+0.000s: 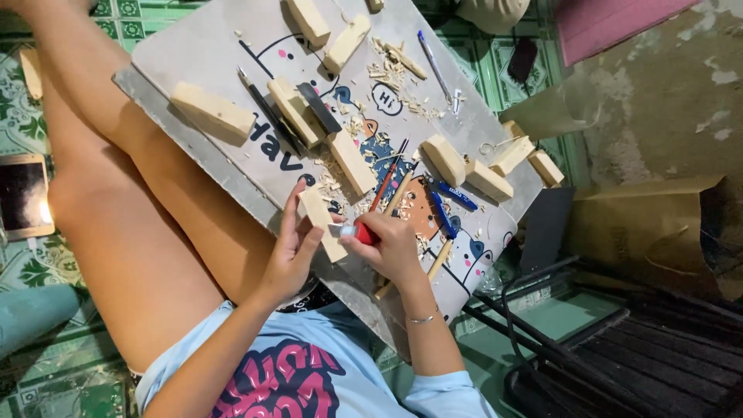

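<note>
Left hand [292, 251]: fingers extended upward along the near side of a small pale wood block [321, 223], thumb pressed against the block's lower face, block held firmly between them. Block: rectangular, raw unfinished timber, sharp corners, positioned at the near edge of the board [193, 46], tilted.

Right hand [393, 246]: fist closed tightly around a red-handled tool [361, 233], red grip end protruding toward the block, tool tip touching or just beside the block; exact contact not discernible. Thin bracelet [422, 317] at the wrist.

Board: flat, grey, smooth surface printed with cartoon figures, resting across bare knees, angled away from the body.

On the board: several more pale blocks [213, 111], similar rectangular stock, scattered well apart. Curled wood shavings [391, 73], light and flaky, piled near the far centre and around the worked block. Blue-handled tools [445, 209] and a thin red pencil [387, 182] lying just beyond the right hand. Blue pen [433, 63] near the far edge.

Floor: green patterned tiles [124, 19]. Tablet [23, 195] lying flat beside the left leg
</note>
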